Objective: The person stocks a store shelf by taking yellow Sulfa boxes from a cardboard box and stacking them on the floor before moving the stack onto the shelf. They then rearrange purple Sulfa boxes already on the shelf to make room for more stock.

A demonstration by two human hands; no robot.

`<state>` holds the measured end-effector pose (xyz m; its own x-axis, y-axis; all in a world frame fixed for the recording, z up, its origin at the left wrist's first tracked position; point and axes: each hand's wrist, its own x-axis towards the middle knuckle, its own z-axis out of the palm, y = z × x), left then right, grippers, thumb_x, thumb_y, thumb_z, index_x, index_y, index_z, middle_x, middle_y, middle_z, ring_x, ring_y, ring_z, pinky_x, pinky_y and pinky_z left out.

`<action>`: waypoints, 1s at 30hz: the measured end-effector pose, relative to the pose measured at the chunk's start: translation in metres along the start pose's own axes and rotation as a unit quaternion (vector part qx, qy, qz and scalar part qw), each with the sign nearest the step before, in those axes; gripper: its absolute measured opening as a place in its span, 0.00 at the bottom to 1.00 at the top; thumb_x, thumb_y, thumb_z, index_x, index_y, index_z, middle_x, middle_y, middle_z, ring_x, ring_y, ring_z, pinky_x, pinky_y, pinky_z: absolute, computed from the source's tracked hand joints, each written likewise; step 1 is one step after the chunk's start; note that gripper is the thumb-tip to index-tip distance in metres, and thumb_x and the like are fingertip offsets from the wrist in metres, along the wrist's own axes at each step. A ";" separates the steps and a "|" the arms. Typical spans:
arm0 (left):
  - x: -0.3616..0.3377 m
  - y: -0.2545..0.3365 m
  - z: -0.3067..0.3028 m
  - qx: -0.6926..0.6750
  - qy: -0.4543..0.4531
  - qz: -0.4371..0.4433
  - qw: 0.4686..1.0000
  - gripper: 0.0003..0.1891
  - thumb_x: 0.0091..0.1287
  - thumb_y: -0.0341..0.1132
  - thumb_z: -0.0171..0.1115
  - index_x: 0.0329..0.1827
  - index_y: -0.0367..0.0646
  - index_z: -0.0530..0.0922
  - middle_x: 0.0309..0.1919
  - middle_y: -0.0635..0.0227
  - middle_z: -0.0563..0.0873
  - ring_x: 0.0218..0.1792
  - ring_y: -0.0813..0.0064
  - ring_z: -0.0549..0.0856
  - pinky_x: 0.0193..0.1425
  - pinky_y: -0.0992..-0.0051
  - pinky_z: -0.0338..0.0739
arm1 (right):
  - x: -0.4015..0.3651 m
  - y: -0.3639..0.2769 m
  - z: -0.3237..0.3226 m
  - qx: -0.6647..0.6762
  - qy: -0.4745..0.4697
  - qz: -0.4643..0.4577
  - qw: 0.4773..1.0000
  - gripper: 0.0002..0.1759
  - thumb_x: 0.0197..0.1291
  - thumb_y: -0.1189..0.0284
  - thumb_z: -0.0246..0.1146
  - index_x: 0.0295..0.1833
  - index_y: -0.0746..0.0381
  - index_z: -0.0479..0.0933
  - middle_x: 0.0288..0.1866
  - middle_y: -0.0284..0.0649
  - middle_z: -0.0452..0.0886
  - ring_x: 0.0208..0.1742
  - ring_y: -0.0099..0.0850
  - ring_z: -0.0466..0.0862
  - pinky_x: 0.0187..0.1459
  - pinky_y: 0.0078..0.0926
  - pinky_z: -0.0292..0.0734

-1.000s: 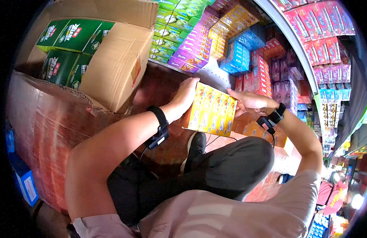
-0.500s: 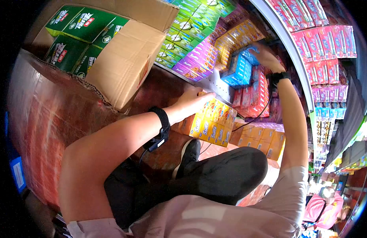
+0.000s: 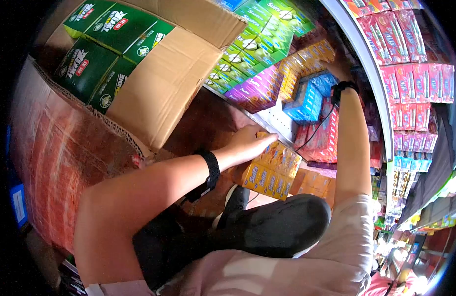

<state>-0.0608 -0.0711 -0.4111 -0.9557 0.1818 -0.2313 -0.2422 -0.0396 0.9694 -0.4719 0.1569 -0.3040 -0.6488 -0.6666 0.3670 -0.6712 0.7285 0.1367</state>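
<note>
My left hand [image 3: 251, 143] is closed on the top edge of a wrapped pack of yellow "Sulfa" boxes [image 3: 272, 172], held above my bent knee. My right hand [image 3: 340, 68] reaches deep into the shelf, its visible fingers stretched toward the end of a row of orange-yellow boxes [image 3: 314, 55]; shadow dims the fingertips. Just below that hand lie blue boxes [image 3: 305, 102]. Nearer to me on the shelf is a stack of red packs [image 3: 319, 135]. Purple boxes [image 3: 257, 89] and green boxes [image 3: 257, 42] stand to the left.
A cardboard carton [image 3: 154, 84] with green packs [image 3: 122, 29] inside stands at the upper left, its flap folded outward. More orange boxes [image 3: 314, 183] sit beyond my knee. The shelf's white edge [image 3: 361, 59] runs along the right, with pink packs [image 3: 405, 81] past it. A thin cable crosses the shelf.
My right hand has moved off the blue boxes toward the orange-yellow row behind them. My left hand still holds the yellow pack; the whole view has shifted slightly.
</note>
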 end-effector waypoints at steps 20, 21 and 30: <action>0.000 -0.002 0.006 -0.047 0.058 0.053 0.996 0.27 0.65 0.52 0.61 0.39 0.29 0.82 0.39 0.46 0.87 0.42 0.53 0.87 0.48 0.60 0.77 | -0.018 -0.055 -0.035 0.005 -0.007 0.047 0.999 0.39 0.46 0.55 0.77 0.63 0.58 0.76 0.64 0.47 0.77 0.65 0.46 0.75 0.68 0.40 0.68; 0.003 -0.005 0.007 -0.043 0.064 0.062 0.995 0.26 0.65 0.52 0.61 0.39 0.30 0.82 0.39 0.46 0.87 0.42 0.53 0.87 0.48 0.60 0.77 | -0.017 -0.060 -0.037 0.032 -0.013 0.050 0.998 0.38 0.46 0.55 0.77 0.63 0.58 0.76 0.64 0.46 0.78 0.65 0.46 0.76 0.68 0.40 0.69; 0.006 -0.009 0.008 -0.078 -0.001 0.029 0.997 0.14 0.70 0.44 0.61 0.43 0.39 0.80 0.34 0.68 0.83 0.38 0.80 0.81 0.45 0.77 0.75 | -0.026 -0.100 -0.061 -0.005 -0.047 0.051 0.998 0.47 0.45 0.52 0.77 0.67 0.63 0.67 0.58 0.52 0.80 0.58 0.49 0.81 0.58 0.40 0.77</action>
<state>-0.0627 -0.0619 -0.4207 -0.9686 0.1765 -0.1753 -0.2098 -0.2014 0.9568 -0.3662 0.1114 -0.2716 -0.7440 -0.6013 0.2915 -0.5977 0.7939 0.1120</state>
